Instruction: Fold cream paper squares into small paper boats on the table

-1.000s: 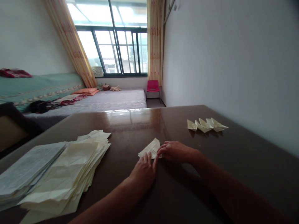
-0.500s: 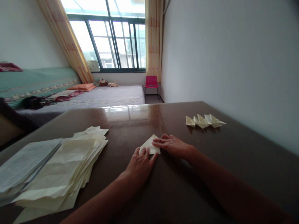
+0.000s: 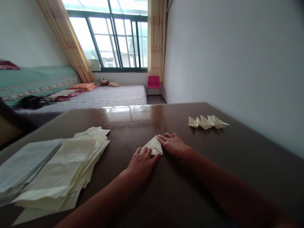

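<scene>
A small cream sheet of folded paper (image 3: 154,145) lies flat on the brown table, creased into a pointed shape with its tip facing away from me. My left hand (image 3: 142,161) holds it down, fingers bent over its left side and thumb at its near right corner. The fingers of my right hand (image 3: 173,142) lie stretched out along the paper's upper right edge, touching near the tip. Part of the paper's left side is hidden under my left fingers.
On the left of the table (image 3: 128,126) are a stack of creased cream paper sheets (image 3: 64,167) and a greyish paper stack (image 3: 26,164). Several folded cream paper pieces (image 3: 206,123) sit in a row at the far right. A bed (image 3: 114,95) and pink chair (image 3: 154,82) stand beyond.
My right hand has slid from the top of the folded paper to its upper right edge, baring more creases. My left hand stays on the paper's left side.
</scene>
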Motion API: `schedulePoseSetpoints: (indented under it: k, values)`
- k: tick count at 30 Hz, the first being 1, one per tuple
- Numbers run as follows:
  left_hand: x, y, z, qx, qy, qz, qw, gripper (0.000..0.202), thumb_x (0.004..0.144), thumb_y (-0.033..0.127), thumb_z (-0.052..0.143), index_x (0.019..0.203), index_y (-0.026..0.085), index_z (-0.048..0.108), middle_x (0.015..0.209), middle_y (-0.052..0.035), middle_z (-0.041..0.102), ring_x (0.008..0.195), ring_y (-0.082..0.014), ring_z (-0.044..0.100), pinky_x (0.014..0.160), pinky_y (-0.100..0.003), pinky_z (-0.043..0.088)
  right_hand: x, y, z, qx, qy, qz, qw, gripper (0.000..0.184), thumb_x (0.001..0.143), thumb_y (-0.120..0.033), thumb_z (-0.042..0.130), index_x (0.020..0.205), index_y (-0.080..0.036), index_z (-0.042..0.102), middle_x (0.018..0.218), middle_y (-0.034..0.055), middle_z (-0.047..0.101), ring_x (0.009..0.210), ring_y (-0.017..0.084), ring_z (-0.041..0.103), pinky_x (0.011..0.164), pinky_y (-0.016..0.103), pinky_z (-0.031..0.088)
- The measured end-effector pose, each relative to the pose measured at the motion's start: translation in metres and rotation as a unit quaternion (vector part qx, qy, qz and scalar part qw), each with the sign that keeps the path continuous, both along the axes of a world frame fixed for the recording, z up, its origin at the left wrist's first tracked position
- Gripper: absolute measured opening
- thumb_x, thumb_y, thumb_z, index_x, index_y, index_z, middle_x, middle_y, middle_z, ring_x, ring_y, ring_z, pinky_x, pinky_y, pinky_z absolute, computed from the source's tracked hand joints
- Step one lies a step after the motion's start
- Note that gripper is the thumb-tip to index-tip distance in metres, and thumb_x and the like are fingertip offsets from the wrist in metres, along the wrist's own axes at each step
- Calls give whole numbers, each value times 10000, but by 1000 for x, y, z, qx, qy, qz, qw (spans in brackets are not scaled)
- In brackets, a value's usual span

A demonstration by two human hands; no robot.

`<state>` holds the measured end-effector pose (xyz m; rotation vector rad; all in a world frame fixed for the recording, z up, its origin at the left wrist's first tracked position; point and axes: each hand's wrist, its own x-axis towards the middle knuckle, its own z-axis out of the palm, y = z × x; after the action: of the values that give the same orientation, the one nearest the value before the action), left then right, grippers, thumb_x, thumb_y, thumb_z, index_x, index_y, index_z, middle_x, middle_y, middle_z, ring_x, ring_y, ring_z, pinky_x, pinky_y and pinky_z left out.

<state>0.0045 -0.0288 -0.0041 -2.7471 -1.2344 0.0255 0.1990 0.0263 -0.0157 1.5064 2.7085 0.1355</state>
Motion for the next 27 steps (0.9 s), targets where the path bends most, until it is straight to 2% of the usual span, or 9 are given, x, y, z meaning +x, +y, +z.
schedulePoseSetpoints:
  k: [3, 6, 8, 12, 16, 19, 23, 25, 27]
  values:
    - [-6, 10, -1, -12, -53, -2, 999, 316, 926, 307, 436, 1200, 395, 565, 1067, -38, 587, 1005, -225, 532, 811, -354, 452, 6, 11, -7, 9, 78, -46, 996, 470, 932, -219, 331, 1398, -220, 390, 1393, 88, 480, 1212, 258, 423, 897, 411, 380]
    - [-11, 20, -4, -18, -93, 3, 995, 286, 939, 330, 408, 1115, 381, 627, 1046, -20, 587, 960, -190, 526, 736, -280, 454, 8, 17, -13, 5, 165, -79, 983, 508, 936, -338, 385, 1419, -184, 342, 1317, 123, 543, 1179, 254, 444, 890, 391, 394]
    - [-13, 25, -7, -22, -114, 4, 993, 279, 938, 343, 413, 1097, 360, 641, 1041, -16, 595, 962, -179, 525, 716, -253, 454, 7, 18, -17, -5, 204, -73, 976, 553, 911, -393, 451, 1412, -185, 346, 1279, 122, 566, 1160, 250, 454, 889, 383, 395]
    - [-15, 30, -13, -7, -158, 12, 987, 266, 919, 367, 457, 1117, 312, 628, 1065, -14, 606, 997, -180, 529, 764, -258, 465, 2, 20, -25, -29, 265, -46, 963, 584, 854, -384, 556, 1377, -179, 393, 1165, 96, 620, 1096, 225, 490, 901, 362, 393]
    - [-18, 31, -11, -27, -168, -5, 985, 251, 926, 349, 434, 974, 275, 669, 1056, -8, 625, 967, -170, 559, 804, -269, 463, 1, 22, -29, -57, 311, -32, 948, 627, 803, -343, 625, 1357, -146, 408, 1044, 77, 648, 984, 193, 541, 873, 328, 419]
    - [-24, 33, -9, -44, -165, -8, 985, 270, 931, 325, 406, 928, 268, 670, 1107, -3, 623, 991, -175, 565, 831, -287, 463, 2, 21, -29, -54, 320, -24, 945, 599, 787, -310, 641, 1326, -138, 447, 1090, 96, 621, 988, 191, 545, 867, 321, 434]
    - [-32, 42, -15, -32, -198, 44, 979, 314, 901, 363, 453, 1144, 228, 600, 1274, -54, 548, 1137, -221, 503, 965, -354, 417, 3, 20, -28, -14, 293, 16, 956, 507, 805, -323, 624, 1272, -159, 518, 1216, 130, 562, 1110, 226, 489, 952, 372, 390]
    - [-34, 48, -19, -40, -206, 61, 976, 448, 882, 394, 483, 1282, 194, 503, 1305, -86, 526, 1186, -242, 466, 1005, -383, 389, 3, 19, -26, -22, 297, 36, 954, 471, 803, -274, 627, 1251, -162, 530, 1181, 120, 589, 1076, 217, 513, 955, 374, 386]
    - [-35, 51, -22, -51, -209, 66, 974, 539, 862, 416, 509, 1343, 182, 440, 1293, -98, 535, 1187, -257, 460, 1006, -402, 387, 2, 18, -24, -35, 310, 45, 949, 411, 786, -196, 630, 1190, -159, 561, 1111, 100, 618, 988, 192, 553, 917, 342, 407]
